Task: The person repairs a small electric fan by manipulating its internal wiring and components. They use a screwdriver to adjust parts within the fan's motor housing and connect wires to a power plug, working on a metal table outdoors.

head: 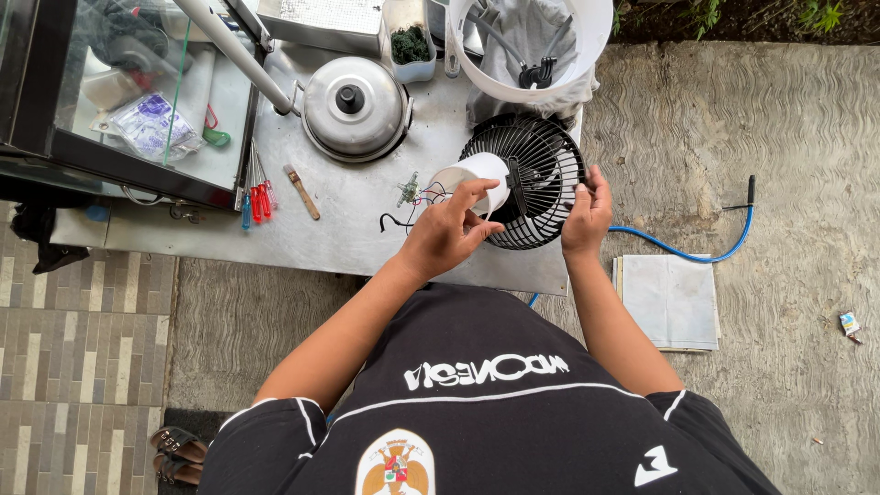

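Note:
A small fan with a black wire grille (536,174) and a white motor housing (469,174) lies on a metal table (348,229). My left hand (446,229) grips the white housing from the near side. My right hand (587,213) holds the grille's right rim. A small circuit board (408,191) with thin coloured wires hangs out of the housing to the left, resting on the table.
Red-handled screwdrivers (259,197) and a small brush (302,192) lie at the table's left. A lidded metal pot (354,105), a white tub (408,41) and a white bucket (587,50) stand behind. A blue hose (687,252) and a flat board (669,301) lie on concrete to the right.

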